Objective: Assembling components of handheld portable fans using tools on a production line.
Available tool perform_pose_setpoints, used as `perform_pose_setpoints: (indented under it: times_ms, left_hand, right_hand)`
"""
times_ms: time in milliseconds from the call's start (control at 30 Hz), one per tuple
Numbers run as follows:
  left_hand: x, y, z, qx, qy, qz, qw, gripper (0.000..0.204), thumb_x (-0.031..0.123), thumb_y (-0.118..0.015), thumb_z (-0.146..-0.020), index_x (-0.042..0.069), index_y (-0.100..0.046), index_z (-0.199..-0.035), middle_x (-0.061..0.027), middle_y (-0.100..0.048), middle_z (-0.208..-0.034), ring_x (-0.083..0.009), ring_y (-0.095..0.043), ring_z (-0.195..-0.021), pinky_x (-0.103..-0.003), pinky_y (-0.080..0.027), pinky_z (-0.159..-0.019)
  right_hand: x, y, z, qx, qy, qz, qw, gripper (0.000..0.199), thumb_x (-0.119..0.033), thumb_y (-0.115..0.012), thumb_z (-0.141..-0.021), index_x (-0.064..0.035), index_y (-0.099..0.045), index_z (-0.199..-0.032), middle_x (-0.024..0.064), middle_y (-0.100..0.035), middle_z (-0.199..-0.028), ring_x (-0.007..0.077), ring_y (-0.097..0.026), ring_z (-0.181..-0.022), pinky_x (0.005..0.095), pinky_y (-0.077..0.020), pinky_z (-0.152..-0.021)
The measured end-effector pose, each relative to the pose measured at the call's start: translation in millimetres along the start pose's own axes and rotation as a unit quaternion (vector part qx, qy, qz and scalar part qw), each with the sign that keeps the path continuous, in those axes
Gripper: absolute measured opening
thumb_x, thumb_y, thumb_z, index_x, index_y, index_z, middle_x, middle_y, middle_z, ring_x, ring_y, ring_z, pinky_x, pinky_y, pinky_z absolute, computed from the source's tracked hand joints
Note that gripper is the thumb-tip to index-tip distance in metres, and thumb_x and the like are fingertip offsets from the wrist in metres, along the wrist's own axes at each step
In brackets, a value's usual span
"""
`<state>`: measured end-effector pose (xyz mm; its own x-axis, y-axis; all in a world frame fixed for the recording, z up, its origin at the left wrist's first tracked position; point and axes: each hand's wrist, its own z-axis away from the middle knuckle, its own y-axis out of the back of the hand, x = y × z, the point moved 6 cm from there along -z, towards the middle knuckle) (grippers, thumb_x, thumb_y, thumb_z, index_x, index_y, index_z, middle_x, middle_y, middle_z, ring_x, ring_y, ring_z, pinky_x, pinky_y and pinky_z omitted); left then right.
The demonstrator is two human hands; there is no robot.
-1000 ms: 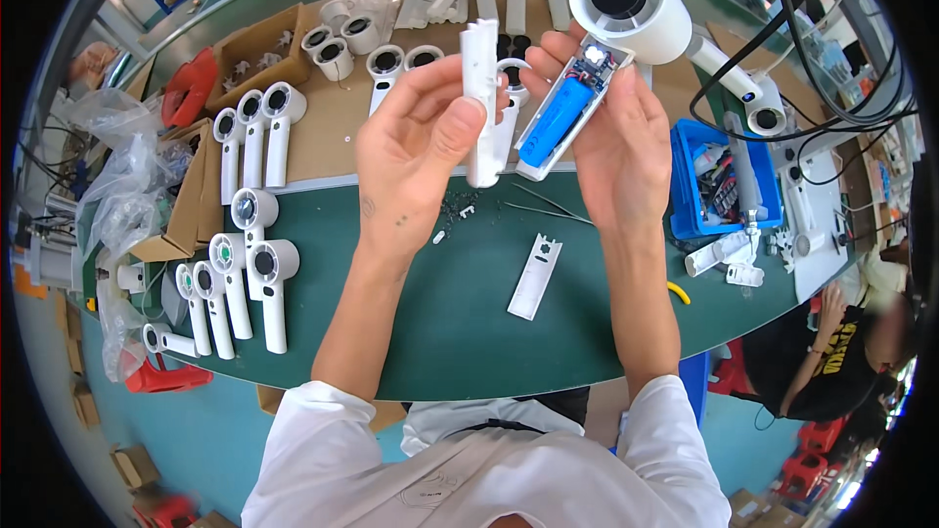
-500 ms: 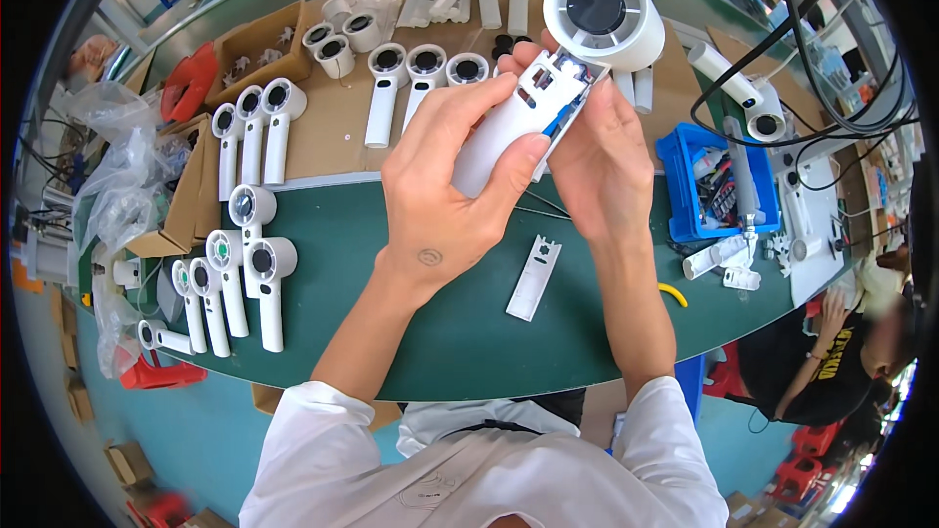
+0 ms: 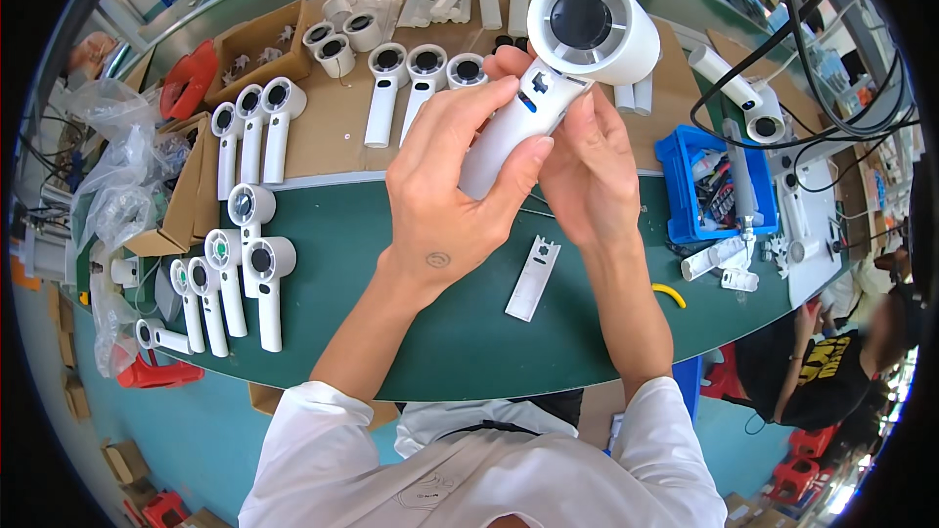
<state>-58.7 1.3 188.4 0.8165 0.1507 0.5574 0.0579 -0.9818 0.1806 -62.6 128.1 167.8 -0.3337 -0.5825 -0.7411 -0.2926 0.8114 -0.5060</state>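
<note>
A white handheld fan (image 3: 636, 44) with a round head and black hub is held up over the middle of the table. Its handle lies in my left hand (image 3: 440, 166), which is closed around it with the thumb across the front. My right hand (image 3: 597, 166) is closed on the upper handle from the right, its fingertips partly hidden behind the fan's neck. Near the neck the handle's front shows a cutout and a blue slot. Below my hands, a loose white handle cover (image 3: 533, 279) rests on the green table (image 3: 460, 323).
Several white fans (image 3: 271, 298) stand in groups at the left and on the cardboard sheet (image 3: 333, 127) behind. A blue bin (image 3: 685, 205) of small parts is at the right, under hanging black cables (image 3: 743, 132). Cardboard boxes (image 3: 196, 200) line the left. A person (image 3: 822, 362) sits right.
The fan has rotated in my hands: the inner parts seen along its handle are now hidden. Its head has shifted slightly left and down, and my right fingers have moved around the neck.
</note>
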Motion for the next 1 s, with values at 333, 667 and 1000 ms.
perform_pose_setpoints:
  times_ms: [333,667,1000]
  left_hand:
    - [2,1,-1,0.006,0.008,0.002,1.000,0.039,0.008,-0.077,-0.078,-0.001,-0.064,-0.113,-0.0116,-0.066,-0.094,-0.0184,-0.061,-0.079,-0.028,-0.049,-0.070]
    - [2,5,-2,-0.023,0.030,0.007,0.999,0.040,0.009,-0.079,-0.078,-0.001,-0.063,-0.113,-0.0092,-0.066,-0.093,-0.0168,-0.060,-0.079,-0.028,-0.049,-0.073]
    - [-2,5,2,-0.023,0.124,0.070,0.990,0.041,0.009,-0.080,-0.076,-0.001,-0.063,-0.112,-0.0064,-0.067,-0.096,-0.0136,-0.060,-0.081,-0.028,-0.050,-0.077]
  right_hand:
    - [2,-3,0,-0.002,-0.008,0.020,1.000,0.058,-0.038,-0.057,-0.096,0.0018,-0.045,-0.136,0.0164,-0.052,-0.136,0.0285,-0.047,-0.130,0.0434,-0.0398,-0.107]
    - [-1,-3,1,0.014,-0.036,-0.021,0.999,0.054,-0.034,-0.062,-0.094,-0.0003,-0.048,-0.135,0.0117,-0.055,-0.132,0.0237,-0.055,-0.119,0.0423,-0.0478,-0.098]
    - [13,-4,2,0.006,-0.063,-0.026,0.998,0.071,-0.044,-0.062,-0.091,-0.0038,-0.036,-0.144,0.0155,-0.045,-0.142,0.0303,-0.042,-0.134,0.0493,-0.0403,-0.107]
